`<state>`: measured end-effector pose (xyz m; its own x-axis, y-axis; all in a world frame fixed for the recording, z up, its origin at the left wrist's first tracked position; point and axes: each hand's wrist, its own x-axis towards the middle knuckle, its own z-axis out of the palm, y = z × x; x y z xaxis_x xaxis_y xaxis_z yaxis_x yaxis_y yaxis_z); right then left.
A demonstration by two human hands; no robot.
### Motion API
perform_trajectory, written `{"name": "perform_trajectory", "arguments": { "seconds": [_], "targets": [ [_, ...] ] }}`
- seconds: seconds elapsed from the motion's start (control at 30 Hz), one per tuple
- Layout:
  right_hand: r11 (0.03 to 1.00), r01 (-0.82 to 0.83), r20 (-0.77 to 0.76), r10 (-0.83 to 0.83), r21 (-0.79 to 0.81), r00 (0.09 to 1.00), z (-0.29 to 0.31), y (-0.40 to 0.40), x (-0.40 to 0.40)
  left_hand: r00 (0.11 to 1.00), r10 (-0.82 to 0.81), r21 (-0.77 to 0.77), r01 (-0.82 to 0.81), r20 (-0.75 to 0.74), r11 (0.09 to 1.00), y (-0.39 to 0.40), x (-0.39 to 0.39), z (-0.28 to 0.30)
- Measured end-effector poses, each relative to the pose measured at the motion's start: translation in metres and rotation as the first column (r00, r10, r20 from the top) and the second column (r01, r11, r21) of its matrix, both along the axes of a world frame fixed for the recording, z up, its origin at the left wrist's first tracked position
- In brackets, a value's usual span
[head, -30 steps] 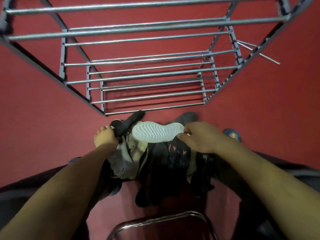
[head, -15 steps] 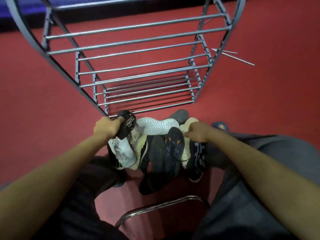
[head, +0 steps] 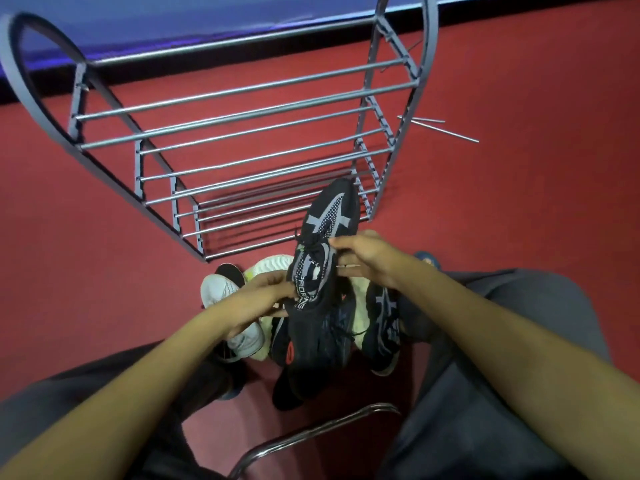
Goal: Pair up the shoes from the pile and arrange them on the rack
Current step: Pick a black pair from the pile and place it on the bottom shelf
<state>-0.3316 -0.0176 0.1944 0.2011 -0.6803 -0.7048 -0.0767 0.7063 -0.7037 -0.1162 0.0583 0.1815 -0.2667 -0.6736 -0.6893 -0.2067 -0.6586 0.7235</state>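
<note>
shoes [head: 311,327] piled on red carpet [head: 519,168], rack [head: 242,133] beside

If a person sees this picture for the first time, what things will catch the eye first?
First comes the black shoe with grey stripes, lifted in the middle of the view, with the left hand gripping its heel end and the right hand holding its side. Under it lies the pile of shoes on the red floor, a white sneaker at its left edge. Behind stands the grey metal rack, its bars bare.
</note>
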Motion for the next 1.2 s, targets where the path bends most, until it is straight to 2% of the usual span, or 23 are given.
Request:
{"name": "perform_trajectory", "arguments": {
  "seconds": [0.07, 0.1, 0.17, 0.2, 0.23, 0.27, 0.4, 0.47, 0.5, 0.57, 0.63, 0.7, 0.77, 0.83, 0.9, 0.93, 1.0, 1.07, 1.1, 1.17, 1.2],
  "targets": [
    [0.994, -0.079, -0.275, 0.055, -0.078, 0.96, -0.007, -0.005, -0.001, 0.982, -0.084, 0.006, 0.084, 0.172, 0.996, -0.004, 0.003, -0.015],
    [0.972, -0.181, -0.448, 0.095, -0.152, 0.889, -0.01, -0.008, -0.004, 0.968, -0.076, 0.013, 0.075, 0.241, 0.997, -0.006, 0.006, -0.024],
    [0.872, -0.422, -0.769, 0.087, -0.249, 0.634, -0.009, -0.012, -0.013, 0.913, -0.056, 0.003, 0.06, 0.404, 0.998, -0.007, 0.013, -0.044],
    [0.828, -0.498, -0.851, 0.05, -0.257, 0.522, -0.006, -0.014, -0.018, 0.867, -0.095, -0.005, 0.112, 0.49, 0.994, -0.006, 0.016, -0.052],
    [0.812, -0.526, -0.886, 0.023, -0.253, 0.463, -0.003, -0.017, -0.024, 0.817, -0.154, 0.01, 0.179, 0.556, 0.984, -0.004, 0.018, -0.058],
    [0.818, -0.522, -0.896, 0.018, -0.241, 0.443, 0.001, -0.021, -0.029, 0.781, -0.202, 0.03, 0.229, 0.591, 0.973, -0.002, 0.016, -0.062],
    [0.851, -0.427, -0.821, -0.007, -0.305, 0.571, 0.003, -0.033, -0.03, 0.757, -0.241, 0.031, 0.28, 0.607, 0.959, -0.003, 0.002, -0.064],
    [0.868, -0.343, -0.737, -0.038, -0.359, 0.674, 0.002, -0.033, -0.024, 0.813, -0.168, -0.033, 0.224, 0.557, 0.974, -0.007, -0.008, -0.058],
    [0.902, -0.251, -0.647, -0.04, -0.352, 0.762, 0.0, -0.032, -0.021, 0.876, -0.109, -0.05, 0.149, 0.47, 0.988, -0.009, -0.013, -0.053],
    [0.972, -0.091, -0.434, -0.013, -0.218, 0.901, -0.007, -0.028, -0.015, 0.982, 0.043, -0.007, -0.043, 0.181, 0.999, -0.012, -0.023, -0.042],
    [0.992, -0.09, -0.318, 0.058, -0.084, 0.946, -0.016, -0.023, -0.013, 0.977, 0.183, 0.085, -0.174, -0.107, 0.981, -0.014, -0.027, -0.038],
    [0.989, -0.133, -0.241, 0.114, -0.063, 0.964, -0.018, -0.019, -0.012, 0.917, 0.258, 0.159, -0.218, -0.305, 0.963, -0.016, -0.03, -0.032],
    [0.981, -0.184, -0.179, 0.171, -0.058, 0.969, -0.019, -0.015, -0.013, 0.915, 0.263, 0.157, -0.224, -0.306, 0.962, -0.016, -0.036, -0.022],
    [0.981, -0.195, -0.083, 0.192, -0.025, 0.978, -0.019, -0.011, -0.018, 0.973, 0.161, 0.047, -0.156, -0.167, 0.987, -0.017, -0.044, -0.018],
    [0.971, -0.226, 0.018, 0.225, 0.072, 0.974, -0.025, -0.009, -0.028, 0.979, 0.187, -0.005, -0.188, -0.075, 0.982, -0.019, -0.051, -0.023],
    [0.964, -0.235, 0.0, 0.237, 0.129, 0.972, -0.037, -0.011, -0.037, 0.969, 0.241, 0.001, -0.241, -0.049, 0.971, -0.02, -0.053, -0.028],
    [0.971, -0.125, -0.207, 0.167, 0.203, 0.964, -0.067, -0.009, -0.06, 0.948, 0.317, 0.02, -0.317, 0.02, 0.948, -0.021, -0.054, -0.036],
    [0.975, 0.051, -0.495, 0.064, 0.215, 0.867, -0.111, 0.004, -0.082, 0.932, 0.358, 0.068, -0.361, 0.052, 0.93, -0.023, -0.051, -0.044],
    [0.972, 0.081, -0.59, 0.068, 0.221, 0.804, -0.13, 0.016, -0.089, 0.926, 0.374, 0.099, -0.377, 0.053, 0.921, -0.024, -0.048, -0.047],
    [0.957, 0.047, -0.67, 0.166, 0.287, 0.724, -0.164, 0.045, -0.095, 0.921, 0.387, 0.131, -0.39, 0.048, 0.911, -0.026, -0.041, -0.055],
    [0.951, 0.01, -0.667, 0.209, 0.308, 0.716, -0.165, 0.055, -0.091, 0.92, 0.388, 0.135, -0.391, 0.049, 0.91, -0.027, -0.038, -0.059]
  ]
}}
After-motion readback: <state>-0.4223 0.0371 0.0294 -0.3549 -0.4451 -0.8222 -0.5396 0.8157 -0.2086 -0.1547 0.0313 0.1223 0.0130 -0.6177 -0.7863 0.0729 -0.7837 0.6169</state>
